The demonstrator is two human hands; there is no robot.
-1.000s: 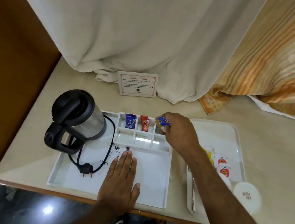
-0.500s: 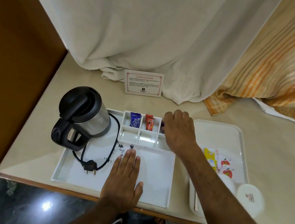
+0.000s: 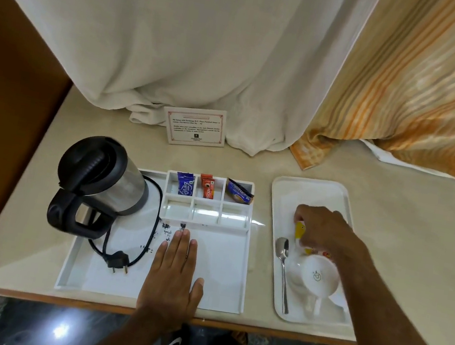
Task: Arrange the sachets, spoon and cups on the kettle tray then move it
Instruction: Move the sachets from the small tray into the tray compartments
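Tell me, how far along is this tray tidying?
Done: three sachets stand in the kettle tray's back compartments, the blue sachet, red sachet and dark blue sachet. In hand: the right hand is over the yellow sachet on the side tray; the left hand lies flat on the kettle tray. Left: remaining sachets, the spoon, the cup, then moving the tray.

I stand at a smooth cream counter [image 3: 393,218] with a brown wood edge. A brown wood wall [image 3: 5,105] is on my left. A big white curtain [image 3: 181,44] hangs down and bunches on the counter. Beside it hangs an orange striped curtain [image 3: 430,86]. A small white card [image 3: 195,126] leans there. The floor [image 3: 14,320] is dark and shiny with 1 bright spot of light.
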